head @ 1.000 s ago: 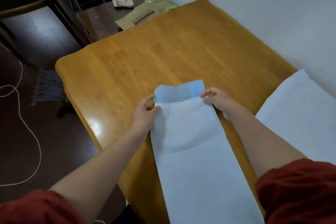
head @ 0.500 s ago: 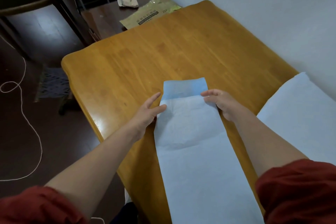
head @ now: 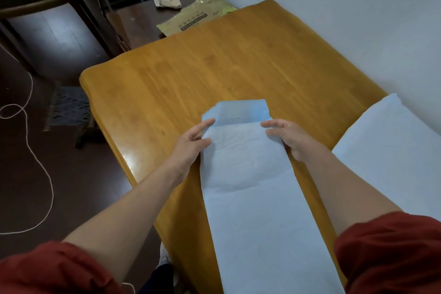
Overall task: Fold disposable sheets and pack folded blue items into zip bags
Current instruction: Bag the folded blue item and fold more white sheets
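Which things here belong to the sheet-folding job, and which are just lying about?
Job: blue sheet being folded; left hand; right hand; stack of sheets.
Lying about: brown packet; crumpled wad; white cord; floor mat.
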